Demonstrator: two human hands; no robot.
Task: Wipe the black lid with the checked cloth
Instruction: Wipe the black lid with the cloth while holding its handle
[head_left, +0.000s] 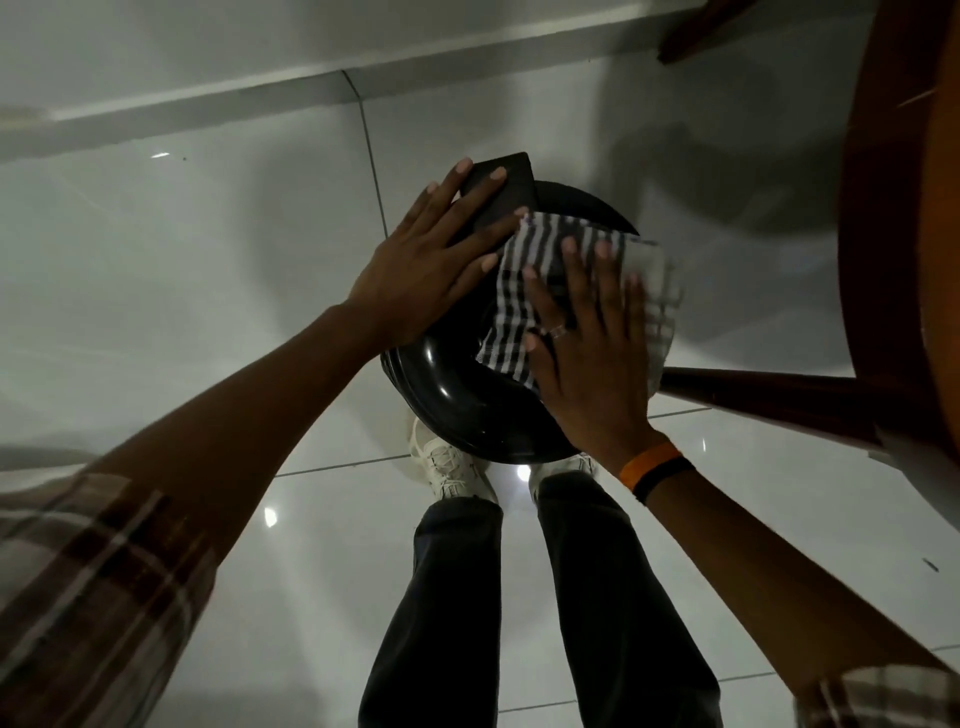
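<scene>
A glossy black round lid (457, 400) lies below me, above my feet. My left hand (431, 260) rests flat on its left part, fingers spread, with the fingertips over a flat dark rectangular piece (511, 192) at the lid's far edge. My right hand (587, 353) presses flat on the black-and-white checked cloth (511, 306), which is spread over the lid's right half. The cloth's right edge (660, 291) is blurred and hangs past the lid's rim.
A brown wooden chair or table (893, 208) stands close on the right, with one leg (753, 389) reaching toward the lid. White glossy floor tiles (156, 270) lie all around. My white shoes (452, 467) and dark trousers (519, 613) are under the lid.
</scene>
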